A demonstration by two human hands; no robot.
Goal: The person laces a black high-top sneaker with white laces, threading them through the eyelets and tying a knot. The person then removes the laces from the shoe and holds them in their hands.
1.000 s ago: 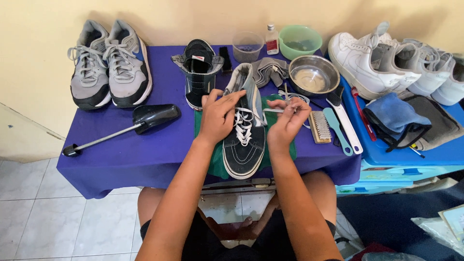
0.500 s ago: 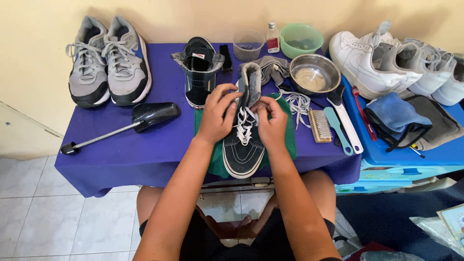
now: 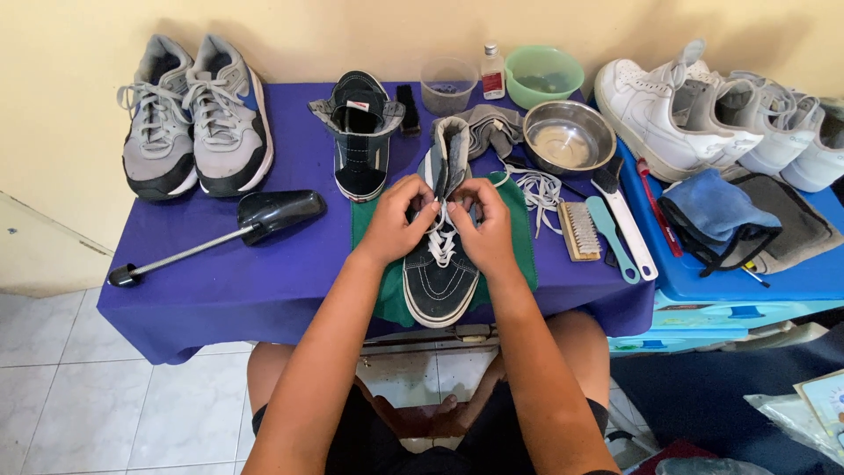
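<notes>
Black sneaker (image 3: 440, 273) lay on the green cloth (image 3: 519, 251), toe toward the person. Left hand (image 3: 394, 224) and right hand (image 3: 486, 230), apart a second earlier, had closed in, pinching its white lace (image 3: 441, 239). Fingertips and eyelets stayed hidden.

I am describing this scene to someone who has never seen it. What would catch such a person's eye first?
First, the two hands, left hand and right hand, meeting over the white laces of a black high-top shoe that lies on a green cloth in the middle of the purple table. Next, the grey sneakers at the back left and the white sneakers at the back right.
</notes>
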